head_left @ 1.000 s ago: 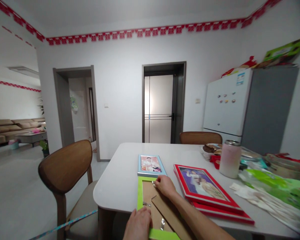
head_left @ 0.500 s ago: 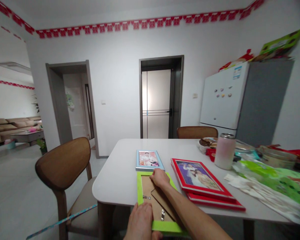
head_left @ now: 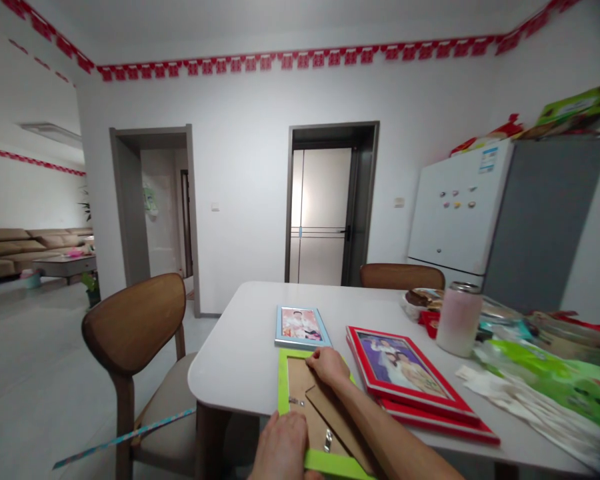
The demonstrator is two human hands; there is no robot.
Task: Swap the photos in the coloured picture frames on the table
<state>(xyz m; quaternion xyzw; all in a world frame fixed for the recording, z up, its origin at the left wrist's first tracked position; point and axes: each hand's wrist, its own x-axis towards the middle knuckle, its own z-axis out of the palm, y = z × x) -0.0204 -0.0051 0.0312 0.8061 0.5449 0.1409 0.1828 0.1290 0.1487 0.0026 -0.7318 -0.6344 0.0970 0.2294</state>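
Note:
A lime-green picture frame (head_left: 283, 381) lies face down at the table's near edge, its brown backing board (head_left: 299, 375) showing. Metal hangers (head_left: 328, 440) sit on the board, and a brown stand flap (head_left: 335, 419) slants across it. My left hand (head_left: 283, 441) grips the frame's lower left corner, fingers over the edge and thumb low. Near the board's upper end, my right hand (head_left: 329, 365) is closed in a pinch against it; what the fingertips hold is hidden. My right forearm covers much of the frame's right side.
Beyond the green frame lies a light-blue framed photo (head_left: 300, 325). Two stacked red frames (head_left: 405, 373) are on the right, with a pink-white bottle (head_left: 459, 320), white gloves (head_left: 515, 400) and a green package (head_left: 555, 373) past them. A wooden chair (head_left: 140, 327) stands left.
The view has shifted slightly, so everything sits a little lower and further right. Both hands keep about the same places on the green frame.

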